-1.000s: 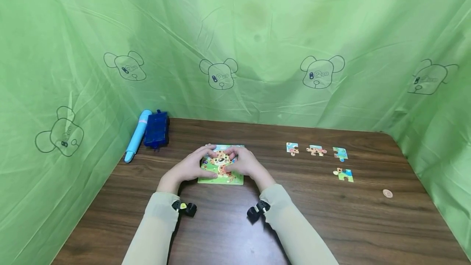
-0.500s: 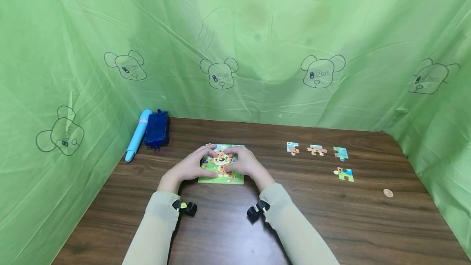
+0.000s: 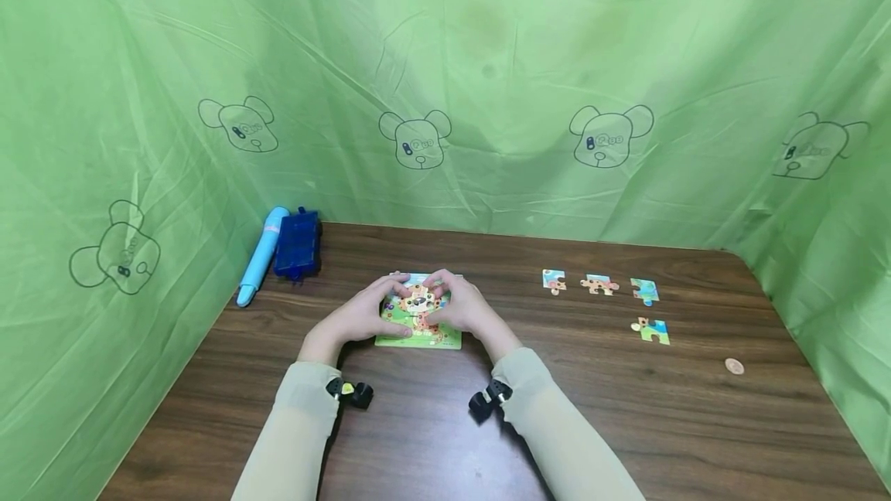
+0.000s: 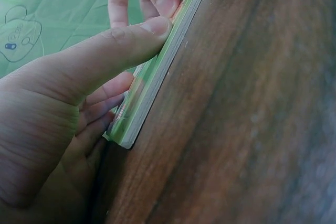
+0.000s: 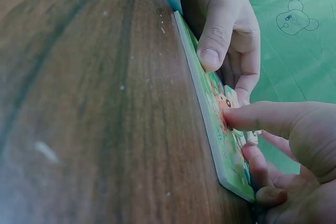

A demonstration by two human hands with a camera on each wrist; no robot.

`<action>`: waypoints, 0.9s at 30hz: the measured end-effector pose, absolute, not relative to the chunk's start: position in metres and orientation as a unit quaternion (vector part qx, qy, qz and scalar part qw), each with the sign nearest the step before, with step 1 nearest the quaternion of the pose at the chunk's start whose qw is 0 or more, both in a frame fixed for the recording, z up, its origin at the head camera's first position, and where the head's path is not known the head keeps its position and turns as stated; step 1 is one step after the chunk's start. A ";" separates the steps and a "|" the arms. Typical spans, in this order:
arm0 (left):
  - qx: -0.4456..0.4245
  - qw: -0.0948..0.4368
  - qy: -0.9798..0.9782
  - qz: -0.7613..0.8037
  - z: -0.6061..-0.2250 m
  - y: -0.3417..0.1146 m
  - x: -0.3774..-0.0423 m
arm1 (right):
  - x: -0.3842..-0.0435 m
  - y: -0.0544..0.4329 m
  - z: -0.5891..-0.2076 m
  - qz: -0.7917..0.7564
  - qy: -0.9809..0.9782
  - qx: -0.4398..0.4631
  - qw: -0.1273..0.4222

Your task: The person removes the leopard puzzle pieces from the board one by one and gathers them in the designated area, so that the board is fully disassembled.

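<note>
A puzzle board (image 3: pixel 445 342) with a spotted cartoon animal on green grass lies flat on the table between both hands. My left hand (image 3: pixel 358 315) holds its left side, the thumb on the face near the front edge and the other fingers curved around the left and far sides. A puzzle piece (image 5: pixel 229 96) with part of the animal's face stands slightly raised from the board in the right wrist view. My right hand (image 3: pixel 466 309) pinches this piece, thumb low on the animal picture and fingers at the far side, where they partly hide it.
Right of the board lie loose puzzle pieces (image 3: pixel 600 284), several in all, and a small round pinkish disc (image 3: pixel 734 366). A light-blue tube (image 3: pixel 263 257) and a dark-blue plastic box (image 3: pixel 298 244) stand at the back left. Green cloth (image 3: pixel 487 60) hangs around the table.
The right index finger has shifted slightly up and away from the picture's middle. The left hand, board and loose pieces stay in place.
</note>
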State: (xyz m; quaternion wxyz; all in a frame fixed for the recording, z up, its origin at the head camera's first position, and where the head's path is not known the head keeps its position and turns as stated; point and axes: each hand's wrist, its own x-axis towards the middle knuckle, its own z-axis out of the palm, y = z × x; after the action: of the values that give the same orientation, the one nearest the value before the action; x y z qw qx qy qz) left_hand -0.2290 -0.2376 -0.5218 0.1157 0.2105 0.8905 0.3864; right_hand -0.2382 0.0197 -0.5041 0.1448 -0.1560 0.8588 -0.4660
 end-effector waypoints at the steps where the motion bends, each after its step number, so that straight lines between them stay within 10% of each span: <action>1: 0.210 0.116 0.890 0.387 -0.522 -0.238 -0.229 | -0.238 0.020 -0.504 -0.470 0.856 -0.157 0.147; 27: 0.208 0.115 0.892 0.384 -0.523 -0.238 -0.229 | -0.242 0.053 -0.492 -0.438 0.857 -0.250 0.103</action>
State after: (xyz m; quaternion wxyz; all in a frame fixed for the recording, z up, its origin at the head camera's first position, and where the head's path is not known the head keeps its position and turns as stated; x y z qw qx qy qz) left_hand -0.2287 -0.2382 -0.5232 0.1149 0.2077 0.8923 0.3839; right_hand -0.2422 0.0534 -0.4923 0.1026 -0.2502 0.8573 -0.4380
